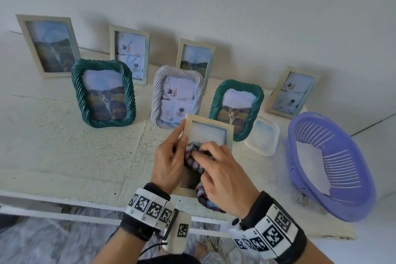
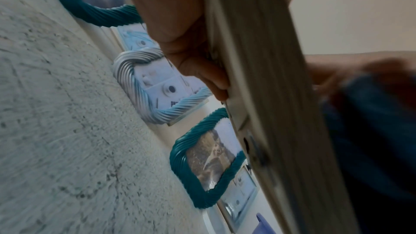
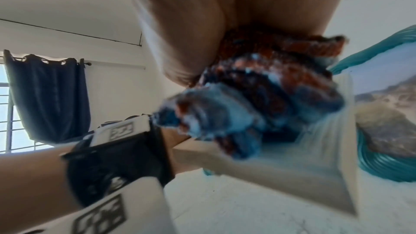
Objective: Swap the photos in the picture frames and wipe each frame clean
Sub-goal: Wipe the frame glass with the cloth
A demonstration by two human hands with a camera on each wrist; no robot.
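The person's left hand (image 1: 169, 163) is gripping the left side of a pale wooden picture frame (image 1: 209, 127), holding it tilted above the front part of the white table (image 1: 64, 152). The right hand (image 1: 222, 176) is clutching a bunched striped cloth (image 1: 194, 156) in blue and red and pressing it against the frame's front. The frame's upper opening is showing pale and blank; both hands and the cloth are hiding its lower half. In the right wrist view the cloth is blurring. Just behind the held frame, a white rope-pattern frame (image 1: 176, 96) and a green rope-pattern frame (image 1: 236, 108) are standing close, leaving little room. A purple basket (image 1: 330, 165) is sitting at the table's right edge; open tabletop is lying to the left.
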